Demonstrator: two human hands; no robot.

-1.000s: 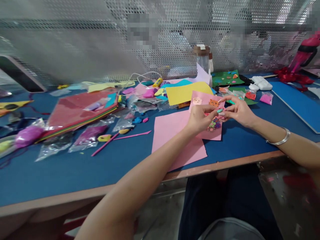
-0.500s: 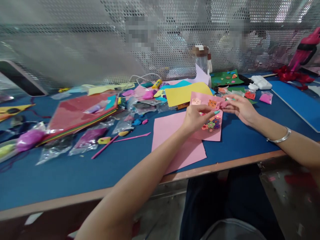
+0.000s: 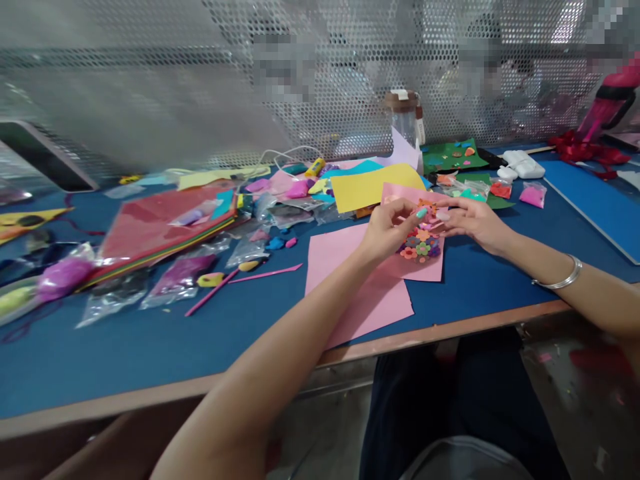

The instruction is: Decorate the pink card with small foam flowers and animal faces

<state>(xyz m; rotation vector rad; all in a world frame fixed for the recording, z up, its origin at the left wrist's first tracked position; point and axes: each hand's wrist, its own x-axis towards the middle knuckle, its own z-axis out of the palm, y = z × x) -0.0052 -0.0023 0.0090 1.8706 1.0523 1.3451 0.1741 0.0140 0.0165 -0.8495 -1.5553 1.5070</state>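
- Perforated metal screening [image 3: 175, 87] rose behind a blue tabletop [image 3: 250, 353] strewn with craft supplies.
- Two bare hands met over a pink card [image 3: 433, 271], which lay partly across a larger pink sheet [image 3: 327, 267] near the tabletop's front edge.
- Left hand [image 3: 385, 230]: its fingers curled together above the card, a teal nail showing; whether they pinched anything could not be told.
- Right hand [image 3: 477, 223]: its fingers reached loosely toward the left ones over the card's right side; any grip on a small pink piece was too blurred to confirm. A silver bangle [image 3: 565, 277] circled the wrist.
- Colourful flower shapes [image 3: 423, 249] clustered on the card just below the fingers.
- Beyond the card, a yellow sheet [image 3: 377, 187] lay in front of a brown-lidded clear bottle [image 3: 401, 103].
- To the right sat a packet of pink material [image 3: 533, 195], a white case [image 3: 525, 165] and a blue board [image 3: 600, 210].
- At left, a red-topped stack of sheets [image 3: 145, 227] lay behind two crossed pink sticks [image 3: 270, 272].
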